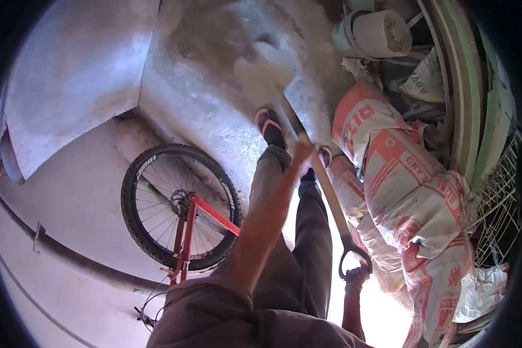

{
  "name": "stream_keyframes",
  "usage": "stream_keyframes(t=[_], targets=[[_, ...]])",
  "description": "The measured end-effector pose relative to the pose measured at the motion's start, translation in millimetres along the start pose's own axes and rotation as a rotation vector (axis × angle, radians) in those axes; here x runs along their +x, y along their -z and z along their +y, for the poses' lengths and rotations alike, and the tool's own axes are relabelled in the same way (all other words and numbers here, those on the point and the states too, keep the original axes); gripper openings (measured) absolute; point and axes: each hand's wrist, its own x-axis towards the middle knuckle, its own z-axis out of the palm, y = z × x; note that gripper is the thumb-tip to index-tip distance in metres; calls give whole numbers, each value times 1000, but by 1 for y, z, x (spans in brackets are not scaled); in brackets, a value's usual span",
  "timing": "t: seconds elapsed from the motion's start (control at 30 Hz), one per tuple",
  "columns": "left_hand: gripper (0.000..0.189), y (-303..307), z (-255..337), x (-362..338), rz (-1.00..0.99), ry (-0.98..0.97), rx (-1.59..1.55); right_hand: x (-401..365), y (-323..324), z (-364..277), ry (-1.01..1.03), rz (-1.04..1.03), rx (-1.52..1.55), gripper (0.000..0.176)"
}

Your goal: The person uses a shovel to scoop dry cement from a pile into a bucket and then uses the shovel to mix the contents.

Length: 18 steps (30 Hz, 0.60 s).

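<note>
A shovel (326, 182) slants across the middle of the view, with a wooden shaft and a dark D-shaped grip. My left hand (304, 153) is closed around the lower shaft, above my feet. At the near end, my right hand (357, 276) is wrapped around the D-grip (354, 253). The blurred shovel blade (264, 74) points away from me, low over the grey floor (185, 95). Dusty, sandy-looking material lies around the blade's far edge. My sandalled feet stand just behind the blade.
A red bicycle frame (184, 243) with its wheel (134, 191) stands close on the left. Stacked red-and-white sacks (397, 174) line the right side. Beyond them are a bucket (383, 33), curved boards (467, 87) and a wire rack (501, 197). A large pale panel (81, 75) leans at upper left.
</note>
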Motion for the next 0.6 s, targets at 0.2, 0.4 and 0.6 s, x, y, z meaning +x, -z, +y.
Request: stream_keyframes(t=[0.2, 0.4, 0.6], targets=[[27, 64, 130, 90, 143, 85, -71, -54, -152, -6, 177, -251, 131, 20], [12, 33, 142, 8, 248, -146, 123, -60, -104, 3, 42, -261, 180, 14], [14, -24, 209, -79, 198, -432, 30, -52, -81, -23, -70, -495, 282, 8]])
